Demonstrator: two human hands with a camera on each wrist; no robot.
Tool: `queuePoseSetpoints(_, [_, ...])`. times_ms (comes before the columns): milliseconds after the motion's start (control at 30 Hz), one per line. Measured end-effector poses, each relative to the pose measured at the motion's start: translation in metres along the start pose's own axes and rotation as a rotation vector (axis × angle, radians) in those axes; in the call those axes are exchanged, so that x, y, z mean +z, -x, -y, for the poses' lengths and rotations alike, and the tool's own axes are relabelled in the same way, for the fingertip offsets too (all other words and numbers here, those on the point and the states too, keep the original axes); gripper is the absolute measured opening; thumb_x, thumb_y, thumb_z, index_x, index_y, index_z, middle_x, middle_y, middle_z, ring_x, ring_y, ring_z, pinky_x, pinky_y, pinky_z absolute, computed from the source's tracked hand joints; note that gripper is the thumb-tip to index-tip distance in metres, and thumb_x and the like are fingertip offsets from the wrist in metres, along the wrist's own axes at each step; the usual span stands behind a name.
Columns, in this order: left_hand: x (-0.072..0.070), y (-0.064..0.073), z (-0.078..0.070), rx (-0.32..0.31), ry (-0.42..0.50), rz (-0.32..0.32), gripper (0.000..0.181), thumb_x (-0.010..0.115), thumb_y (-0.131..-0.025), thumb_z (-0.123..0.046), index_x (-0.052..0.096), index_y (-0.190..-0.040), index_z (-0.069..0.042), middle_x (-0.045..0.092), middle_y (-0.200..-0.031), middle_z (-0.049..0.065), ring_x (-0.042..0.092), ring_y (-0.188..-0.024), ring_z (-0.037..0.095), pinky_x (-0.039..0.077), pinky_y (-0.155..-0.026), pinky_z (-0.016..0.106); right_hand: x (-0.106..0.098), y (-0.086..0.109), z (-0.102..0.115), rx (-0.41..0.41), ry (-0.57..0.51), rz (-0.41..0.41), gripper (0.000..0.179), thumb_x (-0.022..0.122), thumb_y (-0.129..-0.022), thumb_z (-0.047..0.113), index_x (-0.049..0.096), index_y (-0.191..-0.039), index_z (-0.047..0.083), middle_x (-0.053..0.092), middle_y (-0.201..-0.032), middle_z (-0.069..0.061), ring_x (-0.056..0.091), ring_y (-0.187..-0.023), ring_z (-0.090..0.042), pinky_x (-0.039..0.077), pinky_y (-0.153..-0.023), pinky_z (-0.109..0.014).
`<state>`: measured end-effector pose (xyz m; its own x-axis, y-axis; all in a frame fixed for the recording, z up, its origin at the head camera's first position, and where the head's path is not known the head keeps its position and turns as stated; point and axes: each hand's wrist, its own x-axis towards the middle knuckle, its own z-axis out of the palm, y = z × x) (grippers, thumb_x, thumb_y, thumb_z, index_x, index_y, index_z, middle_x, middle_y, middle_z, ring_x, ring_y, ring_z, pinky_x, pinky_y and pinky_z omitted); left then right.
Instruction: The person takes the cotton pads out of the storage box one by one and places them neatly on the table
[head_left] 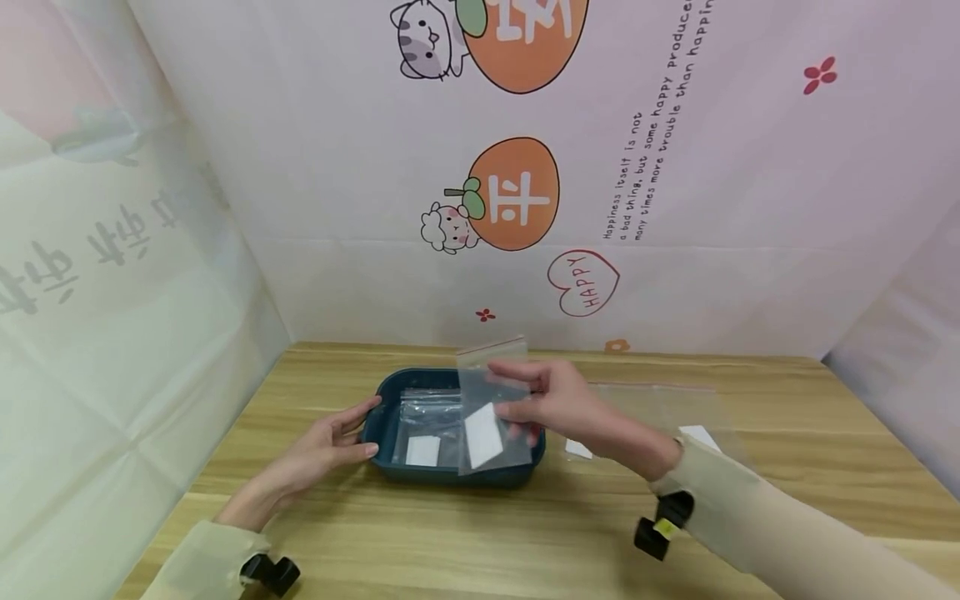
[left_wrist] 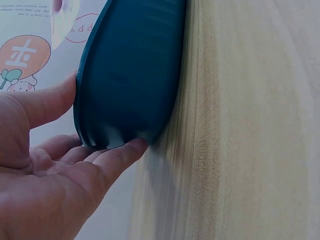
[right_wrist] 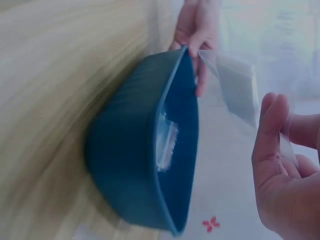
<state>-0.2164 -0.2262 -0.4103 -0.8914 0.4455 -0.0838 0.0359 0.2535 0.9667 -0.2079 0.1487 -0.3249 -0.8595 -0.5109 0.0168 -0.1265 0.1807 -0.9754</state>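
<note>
left hand (head_left: pixel 318 454) lower left of frame, fingers (left_wrist: pixel 117 155) lying straight against the teal tray (head_left: pixel 382 417), steadying it | right hand (head_left: pixel 558 408) at centre, pinching a clear zip bag (head_left: pixel 491 417) over the tray, white card showing | table (head_left: pixel 450 533) carrying all

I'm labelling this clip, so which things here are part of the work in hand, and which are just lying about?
In hand:
- clear zip bag with a white card inside, pinched by the right hand over the tray
- dark teal tray, steadied at its edge by the left hand
- bags in the tray

Lying about:
- spare bags and white cards on the wooden table
</note>
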Motion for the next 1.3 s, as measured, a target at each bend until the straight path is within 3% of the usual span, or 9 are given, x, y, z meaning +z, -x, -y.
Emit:
queuePoseSetpoints(333, [-0.003, 0.003, 0.000, 0.006, -0.009, -0.005, 0.081, 0.071, -0.102, -0.013, 0.024, -0.168, -0.007, 0.014, -0.172, 0.022, 0.026, -0.151, 0.051, 0.040, -0.116, 0.050, -0.031, 0.070, -0.022, 0.069, -0.007, -0.058, 0.066, 0.077, -0.097, 0.009, 0.049, -0.156, 0.000, 0.052, -0.155, -0.020, 0.065, -0.067, -0.019, 0.057, -0.055, -0.029])
queuePoseSetpoints(467, [-0.003, 0.003, 0.000, 0.004, -0.004, -0.004, 0.082, 0.072, -0.102, -0.013, 0.023, -0.168, -0.006, 0.013, -0.172, 0.022, 0.026, -0.151, 0.050, 0.040, -0.116, 0.050, -0.036, 0.091, -0.037, 0.057, -0.011, -0.059, 0.064, 0.076, -0.096, 0.007, 0.051, -0.153, -0.003, 0.052, -0.154, -0.023, 0.063, -0.065, -0.016, 0.058, -0.053, -0.031])
queuePoseSetpoints(633, [-0.002, 0.004, -0.002, -0.010, -0.007, -0.014, 0.080, 0.070, -0.103, -0.011, 0.024, -0.168, -0.007, 0.014, -0.172, 0.021, 0.025, -0.151, 0.050, 0.039, -0.116, 0.052, -0.039, 0.108, -0.057, 0.055, -0.009, -0.056, 0.061, 0.075, -0.096, 0.006, 0.052, -0.151, -0.007, 0.047, -0.156, -0.027, 0.063, -0.065, -0.016, 0.058, -0.052, -0.032])
queuePoseSetpoints(933, [0.000, 0.002, -0.001, -0.014, -0.019, -0.018, 0.079, 0.070, -0.103, -0.012, 0.026, -0.168, -0.009, 0.015, -0.173, 0.019, 0.024, -0.151, 0.050, 0.035, -0.118, 0.054, -0.042, 0.129, -0.093, 0.087, -0.011, -0.016, 0.063, 0.073, -0.098, 0.006, 0.047, -0.153, -0.010, 0.058, -0.145, -0.027, 0.063, -0.062, -0.014, 0.058, -0.052, -0.031])
queuePoseSetpoints(1033, [0.000, 0.001, -0.001, -0.023, -0.034, -0.022, 0.079, 0.070, -0.103, -0.013, 0.026, -0.168, -0.010, 0.015, -0.173, 0.018, 0.024, -0.152, 0.051, 0.033, -0.118, 0.057, -0.042, 0.130, -0.101, 0.080, -0.022, 0.009, 0.063, 0.072, -0.099, 0.005, 0.044, -0.153, -0.012, 0.062, -0.139, -0.025, 0.061, -0.058, -0.012, 0.056, -0.050, -0.028])
queuePoseSetpoints(1133, [0.001, 0.000, 0.000, -0.036, -0.031, -0.031, 0.078, 0.070, -0.103, -0.012, 0.027, -0.168, -0.012, 0.016, -0.173, 0.018, 0.024, -0.152, 0.051, 0.032, -0.119, 0.058, -0.043, 0.130, -0.106, 0.054, 0.037, 0.019, 0.063, 0.073, -0.098, 0.006, 0.045, -0.152, -0.012, 0.075, -0.111, -0.016, 0.057, -0.050, -0.008, 0.051, -0.044, -0.026])
queuePoseSetpoints(1200, [0.001, 0.000, -0.001, -0.029, -0.035, -0.027, 0.078, 0.070, -0.103, -0.011, 0.027, -0.168, -0.011, 0.016, -0.173, 0.019, 0.024, -0.152, 0.051, 0.032, -0.119, 0.058, -0.043, 0.130, -0.109, 0.031, 0.105, 0.015, 0.064, 0.075, -0.097, 0.007, 0.048, -0.152, -0.011, 0.072, -0.081, -0.005, 0.052, -0.045, -0.005, 0.048, -0.040, -0.025])
queuePoseSetpoints(1267, [0.000, 0.000, -0.001, -0.025, -0.032, -0.026, 0.078, 0.070, -0.102, -0.011, 0.027, -0.168, -0.010, 0.017, -0.172, 0.019, 0.024, -0.152, 0.051, 0.032, -0.118, 0.057, -0.044, 0.129, -0.111, 0.001, 0.180, -0.002, 0.065, 0.079, -0.094, 0.008, 0.051, -0.150, -0.010, 0.071, -0.079, -0.003, 0.045, -0.042, -0.002, 0.044, -0.038, -0.024])
queuePoseSetpoints(1300, [0.000, 0.000, -0.002, -0.020, -0.034, -0.022, 0.078, 0.070, -0.102, -0.011, 0.027, -0.168, -0.010, 0.017, -0.172, 0.020, 0.024, -0.151, 0.051, 0.033, -0.118, 0.057, -0.043, 0.130, -0.112, -0.017, 0.220, -0.017, 0.065, 0.080, -0.093, 0.008, 0.052, -0.149, -0.010, 0.072, -0.087, -0.005, 0.041, -0.042, -0.001, 0.042, -0.037, -0.023])
